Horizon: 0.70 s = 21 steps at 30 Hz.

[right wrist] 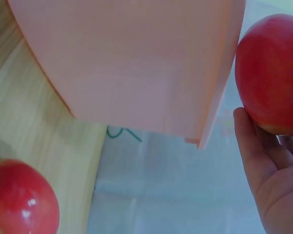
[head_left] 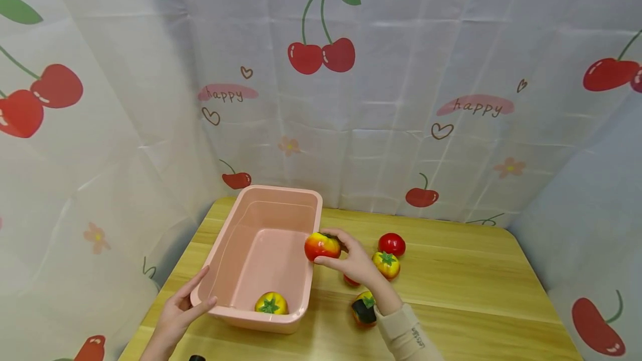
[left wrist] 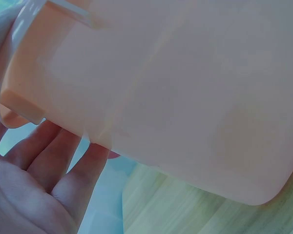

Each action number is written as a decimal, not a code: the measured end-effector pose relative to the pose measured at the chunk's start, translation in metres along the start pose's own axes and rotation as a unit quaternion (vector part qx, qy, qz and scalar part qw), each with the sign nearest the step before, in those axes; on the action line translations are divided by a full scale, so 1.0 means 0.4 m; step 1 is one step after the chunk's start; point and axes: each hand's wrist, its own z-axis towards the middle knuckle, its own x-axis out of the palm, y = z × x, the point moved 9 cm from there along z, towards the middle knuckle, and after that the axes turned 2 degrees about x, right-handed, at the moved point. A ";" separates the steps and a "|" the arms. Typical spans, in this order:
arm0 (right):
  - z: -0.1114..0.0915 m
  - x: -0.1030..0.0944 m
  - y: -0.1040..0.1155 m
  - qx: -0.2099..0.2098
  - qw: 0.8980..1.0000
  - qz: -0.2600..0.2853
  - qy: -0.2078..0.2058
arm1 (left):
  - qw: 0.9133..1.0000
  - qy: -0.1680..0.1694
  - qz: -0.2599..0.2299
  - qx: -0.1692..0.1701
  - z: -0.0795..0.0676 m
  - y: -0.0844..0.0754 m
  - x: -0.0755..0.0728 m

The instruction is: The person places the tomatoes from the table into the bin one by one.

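Observation:
A pink plastic bin stands on the left part of the wooden table. At its near left corner my left hand grips the rim, thumb on the near edge and fingers along the left side; the left wrist view shows those fingers against the bin's outside. Above the bin's right rim, my right hand holds a glossy red-and-yellow tomato between thumb and fingers. From the right wrist, its red underside shows beside the rim. Inside the bin, near the front, lies a yellow tomato with a green star-shaped top.
Right of the bin lie a red fruit, a yellow tomato and a tomato with a dark patch. Another red fruit is partly hidden by my right hand. A cherry-print curtain closes off the table's back and sides.

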 end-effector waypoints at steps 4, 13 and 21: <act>0.005 0.014 0.007 -0.010 1.000 0.006 0.009 | 1.000 0.001 0.000 0.000 0.000 0.001 0.000; 0.013 0.047 0.025 -0.018 0.999 0.010 0.025 | 1.000 -0.004 0.002 -0.013 0.000 0.004 -0.001; 0.017 0.071 0.037 -0.025 0.999 0.018 0.036 | 1.000 -0.003 -0.002 -0.002 0.001 0.002 0.000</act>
